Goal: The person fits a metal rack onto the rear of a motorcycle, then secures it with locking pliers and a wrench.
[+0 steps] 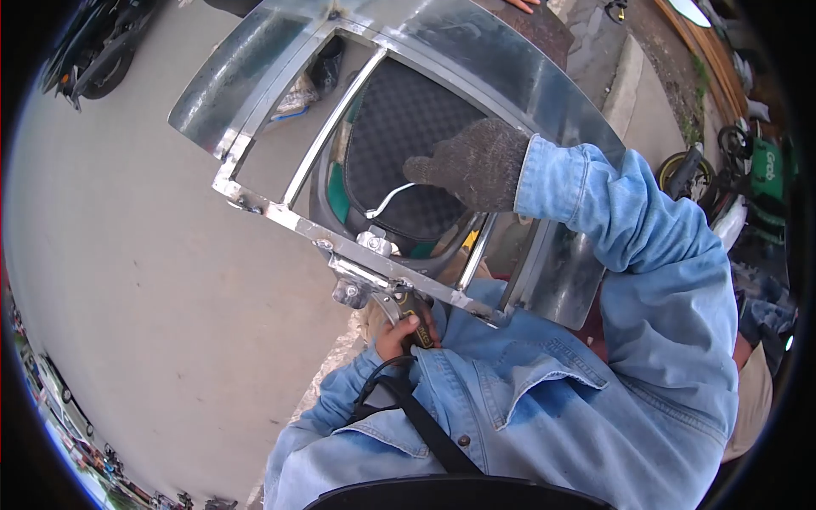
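My right hand (476, 166), in a dark knit glove, is closed over the middle of a welded metal frame (293, 223). A thin, bent, light-coloured rod (389, 201) sticks out from its fingers. My bare left hand (398, 338) is wrapped round the dark body of an angle grinder (415, 313) with yellow lettering, below the frame's near bar. The grinder's curved guard is close to a metal clamp-like fitting (350, 276) on that bar. Through the frame's opening shows a black checkered seat (399, 127) with green sides.
Curved sheet-metal panels (234, 81) line the frame's outer edges. A motorcycle (93, 64) stands at the upper left on the concrete pavement (127, 255). At the right are a green Grab box (767, 170) and wheels. Another person's fingers (521, 4) show at the top.
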A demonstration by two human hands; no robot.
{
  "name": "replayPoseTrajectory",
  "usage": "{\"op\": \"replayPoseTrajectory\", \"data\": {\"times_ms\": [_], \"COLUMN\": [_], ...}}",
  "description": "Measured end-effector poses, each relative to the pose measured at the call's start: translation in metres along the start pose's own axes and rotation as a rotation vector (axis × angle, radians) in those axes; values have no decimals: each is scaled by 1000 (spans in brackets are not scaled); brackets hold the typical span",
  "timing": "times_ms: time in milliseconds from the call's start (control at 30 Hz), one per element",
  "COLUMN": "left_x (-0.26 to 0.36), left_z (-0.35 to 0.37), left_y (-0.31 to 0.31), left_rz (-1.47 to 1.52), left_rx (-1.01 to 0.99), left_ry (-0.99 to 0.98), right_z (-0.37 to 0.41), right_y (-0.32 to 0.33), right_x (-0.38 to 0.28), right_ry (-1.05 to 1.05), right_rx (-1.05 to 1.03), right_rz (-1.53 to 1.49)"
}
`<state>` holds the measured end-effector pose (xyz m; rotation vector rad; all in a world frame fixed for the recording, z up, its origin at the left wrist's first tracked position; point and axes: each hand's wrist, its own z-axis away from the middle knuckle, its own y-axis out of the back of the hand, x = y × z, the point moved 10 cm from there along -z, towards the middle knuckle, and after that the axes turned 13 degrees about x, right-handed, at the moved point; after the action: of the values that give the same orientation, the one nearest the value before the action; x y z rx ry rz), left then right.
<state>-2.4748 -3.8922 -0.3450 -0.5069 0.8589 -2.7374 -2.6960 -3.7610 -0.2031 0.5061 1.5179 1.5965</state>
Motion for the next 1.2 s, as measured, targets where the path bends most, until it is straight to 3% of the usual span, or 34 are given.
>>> {"op": "replayPoseTrajectory", "data": {"times_ms": [67, 167, 233, 333, 400, 533, 667, 800, 1200], "left_x": [1, 6, 4, 1, 12, 14, 11, 10, 10], "left_z": [0, 3, 6, 10, 18, 20, 16, 14, 15], "left_y": [-3, -3, -1, 2, -14, -11, -3, -1, -6], "left_rz": [-46, -91, -127, -36, 187, 33, -30, -78, -43], "left_rx": [-49, -69, -52, -17, -102, -39, 44, 117, 135], "left_ry": [-36, -28, -31, -7, -34, -66, -95, -98, -105], "right_z": [2, -5, -11, -22, -31, -41, -44, -43, -70], "right_y": [-7, 9, 7, 11, 16, 25, 41, 36, 27], "right_x": [-4, -7, -4, -10, -20, -36, -39, -52, -71], "right_ry": [5, 17, 76, 200, 277, 473, 463, 596, 761], "right_rx": [-56, 63, 50, 125, 164, 269, 293, 388, 81], "right_rz": [-5, -106, 67, 110, 152, 175, 128, 26, 184]}}
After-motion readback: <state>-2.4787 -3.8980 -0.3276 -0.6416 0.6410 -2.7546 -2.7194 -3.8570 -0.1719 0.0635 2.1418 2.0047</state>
